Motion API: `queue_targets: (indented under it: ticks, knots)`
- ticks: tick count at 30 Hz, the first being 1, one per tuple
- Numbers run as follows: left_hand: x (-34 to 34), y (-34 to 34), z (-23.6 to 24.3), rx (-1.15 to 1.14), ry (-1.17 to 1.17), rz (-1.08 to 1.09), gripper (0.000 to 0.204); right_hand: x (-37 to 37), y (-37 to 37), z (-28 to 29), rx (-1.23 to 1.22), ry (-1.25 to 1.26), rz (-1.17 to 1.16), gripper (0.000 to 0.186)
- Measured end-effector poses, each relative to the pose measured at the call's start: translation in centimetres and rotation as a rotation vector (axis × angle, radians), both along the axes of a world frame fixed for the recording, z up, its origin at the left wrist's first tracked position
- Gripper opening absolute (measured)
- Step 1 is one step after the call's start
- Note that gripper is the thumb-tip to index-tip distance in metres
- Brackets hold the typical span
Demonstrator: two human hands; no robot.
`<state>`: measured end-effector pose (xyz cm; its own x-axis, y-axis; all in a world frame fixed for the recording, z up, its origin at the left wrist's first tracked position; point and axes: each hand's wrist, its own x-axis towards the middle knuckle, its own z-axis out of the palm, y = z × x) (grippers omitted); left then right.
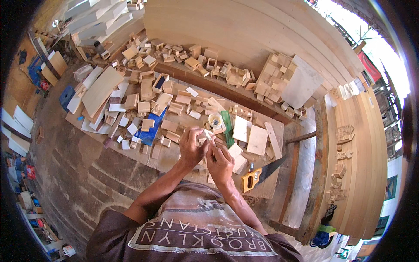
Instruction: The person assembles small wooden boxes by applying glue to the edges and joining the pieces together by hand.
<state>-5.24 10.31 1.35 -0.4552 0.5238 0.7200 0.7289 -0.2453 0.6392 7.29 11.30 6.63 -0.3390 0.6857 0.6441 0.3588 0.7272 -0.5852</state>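
Observation:
My left hand (192, 146) and my right hand (218, 161) meet near the middle of the workbench, closed around a small pale piece (208, 134) at their fingertips; its exact shape is partly hidden. Just beyond them sits a round translucent tub (215, 120) beside a green strip (226, 126). To their left lie small wooden blocks (169, 125) and a blue sheet (149, 135). To their right are pale rectangular boards (257, 139) and a handsaw (252, 179) with a yellow handle.
Stacked panels (98, 91) lie on the bench's left. Many small wooden pieces (192, 63) line a back ledge, below large upright boards (248, 26). A long plank surface (358, 166) with wooden shapes runs along the right, with a dark-and-blue tool (322, 236) near me.

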Motion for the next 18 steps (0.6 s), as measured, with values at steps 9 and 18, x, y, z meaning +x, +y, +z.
queue_targets:
  ticks: [9, 18]
  knots:
    - [-0.2, -0.1, 0.0, 0.003, -0.029, 0.002, 0.037, 0.4, 0.3, 0.0, -0.042, -0.039, -0.053, 0.017]
    - [0.1, -0.4, 0.3, -0.006, -0.025, 0.037, 0.035, -0.2, 0.0, 0.7, -0.318, 0.045, -0.116, 0.013]
